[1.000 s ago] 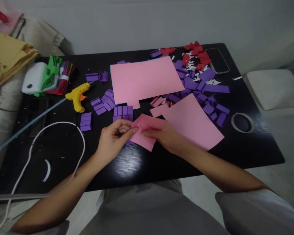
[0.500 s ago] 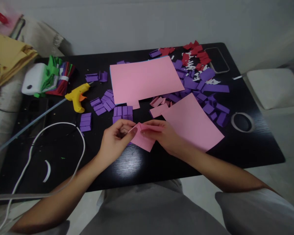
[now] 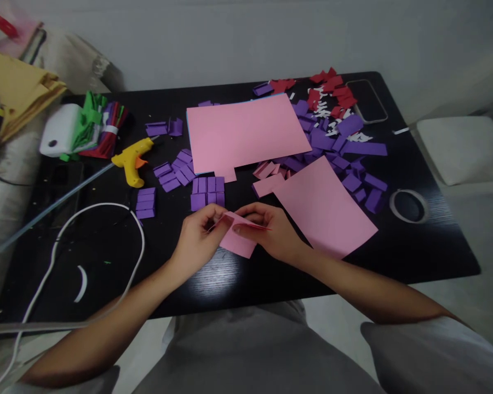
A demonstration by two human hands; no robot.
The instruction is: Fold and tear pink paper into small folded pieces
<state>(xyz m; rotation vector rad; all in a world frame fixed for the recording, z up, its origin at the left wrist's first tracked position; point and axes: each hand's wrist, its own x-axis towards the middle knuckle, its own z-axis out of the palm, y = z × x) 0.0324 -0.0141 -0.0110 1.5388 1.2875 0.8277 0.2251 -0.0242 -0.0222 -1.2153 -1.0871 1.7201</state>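
A small folded piece of pink paper (image 3: 238, 243) is held low over the table's front half. My left hand (image 3: 200, 232) pinches its left side, the thumb lying on top. On its right side my right hand (image 3: 269, 230) grips it between thumb and curled fingers. Parts of the fingers are hidden behind the paper. Just beyond my left hand lie joined purple paper blocks (image 3: 207, 191). A large pink sheet (image 3: 324, 210) lies beside my right hand, and a wider pink sheet (image 3: 248, 134) rests farther back. Small folded pink strips (image 3: 267, 178) sit between the two sheets.
A yellow glue gun (image 3: 132, 161) with a long glue stick lies at left, near a white cable (image 3: 142, 235). Folded purple pieces (image 3: 353, 178), red paper scraps (image 3: 332, 87), a phone-like object (image 3: 367, 101) and a tape roll (image 3: 408, 206) occupy the black table's right side.
The small pink paper has tilted and its fold has shifted in my fingers. Both hands have moved slightly while keeping hold of it. The view has shifted slightly.
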